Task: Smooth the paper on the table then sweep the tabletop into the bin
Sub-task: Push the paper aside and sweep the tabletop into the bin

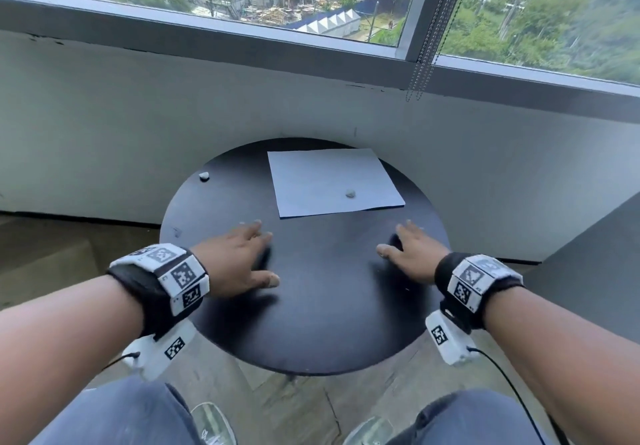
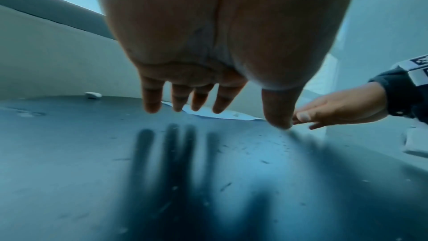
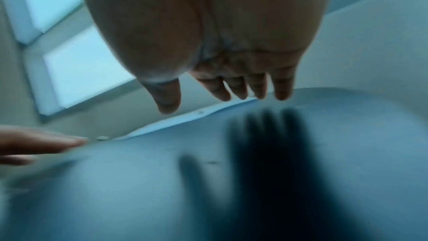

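A: On the round black table (image 1: 311, 323) the sheet of paper (image 1: 332, 181) lies at the far side, toward the wall, looking nearly flat from the head view. No bin is in view in any picture.

B: Hands?

A: Left hand (image 1: 239, 261) and right hand (image 1: 415, 254) both hover over the near half of the table, well short of the paper's near edge. Fingers (image 2: 151, 98) spread and straight, palms down, holding nothing; the wrist views show shadows beneath, so I judge neither palm is pressed down yet.

B: Debris?

A: One crumpled white scrap (image 1: 350, 193) sits on the paper near its front edge. A second scrap (image 1: 204, 176) lies on the bare table at the far left, well apart from the sheet.

B: Advice for smoothing?

A: Judgement only: pin the sheet with one flat palm, then stroke outward from the middle with the other. Keep pressure light, since thin paper on a slick top will likely slide toward the wall. Clear or skirt the scrap on the sheet first, or it may drag and crease the surface.
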### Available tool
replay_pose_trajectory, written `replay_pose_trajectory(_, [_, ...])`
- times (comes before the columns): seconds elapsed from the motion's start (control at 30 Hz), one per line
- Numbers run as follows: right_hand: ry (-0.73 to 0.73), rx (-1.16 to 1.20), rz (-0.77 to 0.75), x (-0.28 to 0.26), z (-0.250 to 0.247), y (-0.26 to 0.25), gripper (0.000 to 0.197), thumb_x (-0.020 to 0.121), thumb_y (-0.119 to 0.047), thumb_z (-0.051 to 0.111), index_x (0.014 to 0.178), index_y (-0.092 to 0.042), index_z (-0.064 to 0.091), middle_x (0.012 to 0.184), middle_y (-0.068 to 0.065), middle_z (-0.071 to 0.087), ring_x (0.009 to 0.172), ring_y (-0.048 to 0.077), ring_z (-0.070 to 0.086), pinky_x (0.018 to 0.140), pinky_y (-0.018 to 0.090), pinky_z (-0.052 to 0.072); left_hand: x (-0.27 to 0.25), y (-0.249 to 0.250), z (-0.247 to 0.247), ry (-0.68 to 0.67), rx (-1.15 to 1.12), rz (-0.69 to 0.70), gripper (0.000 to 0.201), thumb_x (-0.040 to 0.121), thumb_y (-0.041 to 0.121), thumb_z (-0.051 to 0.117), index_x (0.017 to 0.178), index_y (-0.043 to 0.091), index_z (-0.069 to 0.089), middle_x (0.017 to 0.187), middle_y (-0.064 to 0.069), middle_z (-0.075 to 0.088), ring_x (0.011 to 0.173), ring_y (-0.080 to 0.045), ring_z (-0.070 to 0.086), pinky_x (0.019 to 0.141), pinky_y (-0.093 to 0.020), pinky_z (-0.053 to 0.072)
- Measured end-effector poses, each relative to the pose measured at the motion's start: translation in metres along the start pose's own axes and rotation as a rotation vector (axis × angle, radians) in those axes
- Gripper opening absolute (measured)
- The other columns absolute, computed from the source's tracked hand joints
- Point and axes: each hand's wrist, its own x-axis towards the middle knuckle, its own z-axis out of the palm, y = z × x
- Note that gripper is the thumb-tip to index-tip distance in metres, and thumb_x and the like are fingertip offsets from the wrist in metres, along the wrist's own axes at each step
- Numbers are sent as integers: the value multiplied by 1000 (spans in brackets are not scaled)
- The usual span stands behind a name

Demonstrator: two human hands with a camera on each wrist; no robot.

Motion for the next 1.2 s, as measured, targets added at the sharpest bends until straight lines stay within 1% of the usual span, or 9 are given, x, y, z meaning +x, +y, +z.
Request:
replay_pose_trajectory(0.17, [-77,-147,-155,-43,37,-34,99,85,-79,34,157,-17,4,165,4,-9,151,26,-9,120,52,9,-23,25,16,-128,93,160,137,47,95,14,163,22,6,170,2,-10,157,-16,-8,127,-41,7])
replay_pose_trajectory(0.33, [-125,62,-539,-72,19,-57,78,96,-57,47,158,-23,14,165,-7,9,150,5,4,119,19,3,-23,32,16,-14,-72,249,128,51,97,10,159,30,26,169,13,15,154,-6,12,121,-21,8])
replay_pose_trajectory(0.5, [38,68,-61,4,-2,-31,69,93,-59,47,138,-8,39,151,11,36,142,29,32,113,39,30,-9,8,4,24,-80,13,97,88,79,39,162,23,12,171,4,0,157,-14,4,126,-35,11])
replay_pose_trajectory(0.57, [-17,-47,-6,11,11,-36,84,88,-71,40,143,-8,34,156,13,25,146,33,20,115,48,27,-5,-1,2,9,-74,-73,103,86,81,39,162,19,8,171,-2,-5,157,-18,-1,126,-41,12])
replay_pose_trajectory(0.73, [-126,-175,-432,-62,43,-90,93,91,-72,37,158,-15,7,166,4,-7,152,23,-8,123,46,6,-17,7,23,-78,72,143,141,45,99,6,163,22,7,171,-1,-10,157,-17,-8,127,-41,5])
replay_pose_trajectory(0.87, [-156,53,-629,-74,20,-90,60,97,-49,52,149,-23,38,160,-3,29,147,12,23,119,25,18,-27,21,18,-33,-69,308,113,61,88,17,157,30,33,165,10,28,150,-8,23,118,-21,15])
replay_pose_trajectory(1.03, [-1,108,-234,-22,-24,-57,62,98,-46,51,148,-13,38,155,3,38,143,20,34,114,30,26,-13,-18,2,114,-158,44,76,92,69,49,157,33,33,166,11,25,151,-13,25,122,-28,18])
replay_pose_trajectory(1.13, [-39,-54,-92,3,-15,-54,55,95,-55,47,125,-9,47,134,11,45,133,32,42,103,38,38,-5,-51,1,99,-124,-182,87,94,68,50,161,21,20,170,-3,9,156,-22,14,124,-36,17])
replay_pose_trajectory(1.2, [-86,-156,-93,-1,5,-65,77,89,-69,42,136,-8,39,148,13,31,141,34,29,110,44,33,-2,-69,8,122,-100,-271,97,86,78,45,156,14,24,166,-12,14,155,-27,10,124,-41,19])
